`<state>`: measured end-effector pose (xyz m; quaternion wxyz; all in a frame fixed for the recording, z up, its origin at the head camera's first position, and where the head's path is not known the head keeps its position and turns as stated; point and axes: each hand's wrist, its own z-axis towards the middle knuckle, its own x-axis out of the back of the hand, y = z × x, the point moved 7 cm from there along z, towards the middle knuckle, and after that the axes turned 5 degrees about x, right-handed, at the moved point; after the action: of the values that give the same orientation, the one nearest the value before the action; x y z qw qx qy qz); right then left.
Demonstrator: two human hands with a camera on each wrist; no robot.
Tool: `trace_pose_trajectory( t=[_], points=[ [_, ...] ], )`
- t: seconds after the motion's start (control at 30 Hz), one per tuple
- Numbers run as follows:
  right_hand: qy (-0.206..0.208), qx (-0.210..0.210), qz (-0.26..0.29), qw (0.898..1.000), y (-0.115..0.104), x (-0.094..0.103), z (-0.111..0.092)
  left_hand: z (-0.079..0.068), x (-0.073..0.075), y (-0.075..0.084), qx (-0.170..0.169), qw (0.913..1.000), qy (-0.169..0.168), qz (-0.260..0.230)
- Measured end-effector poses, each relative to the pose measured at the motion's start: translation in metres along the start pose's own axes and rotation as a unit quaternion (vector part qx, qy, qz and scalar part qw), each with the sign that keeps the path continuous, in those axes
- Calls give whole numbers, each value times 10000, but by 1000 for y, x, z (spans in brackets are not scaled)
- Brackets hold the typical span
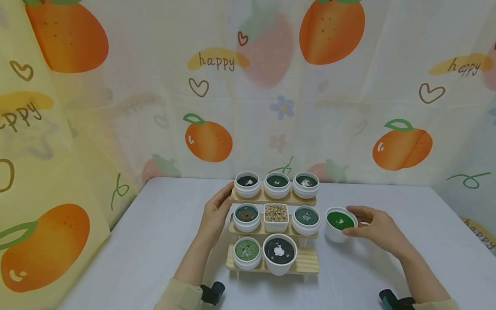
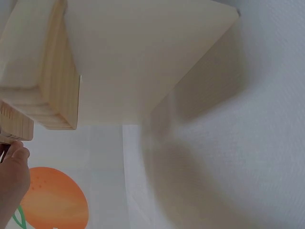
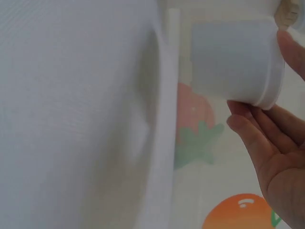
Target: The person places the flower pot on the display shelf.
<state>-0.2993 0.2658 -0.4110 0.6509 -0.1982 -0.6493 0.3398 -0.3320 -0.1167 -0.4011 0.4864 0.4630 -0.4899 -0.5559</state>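
Observation:
A three-tier wooden stand carries several small white pots. My left hand grips the left end of its top board; in the left wrist view, fingertips meet the board's edge. Right of the stand, my right hand holds a white cup with bright green contents, thumb and fingers at its rim. The right wrist view shows this cup held above the white surface. On the bottom tier stand a pot of speckled green and a cup of dark contents, with bare board to their right.
The middle tier holds a square dish of beige bits between two round pots. Three round pots, among them the middle one, line the top tier. A white-covered table meets a fruit-printed curtain behind and at the sides.

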Motion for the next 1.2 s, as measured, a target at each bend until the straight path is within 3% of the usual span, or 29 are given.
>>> trace_pose_trajectory(
  t=[0.7, 1.2],
  points=[
    [-739, 686, 577, 9932, -30, 3, -24, 0, 0, -1, 40, 10000, 30, -14],
    [-1302, 1418, 1588, 9684, -57, -6, -43, 0, 0, -1, 0, 10000, 29, -38]
  ],
)
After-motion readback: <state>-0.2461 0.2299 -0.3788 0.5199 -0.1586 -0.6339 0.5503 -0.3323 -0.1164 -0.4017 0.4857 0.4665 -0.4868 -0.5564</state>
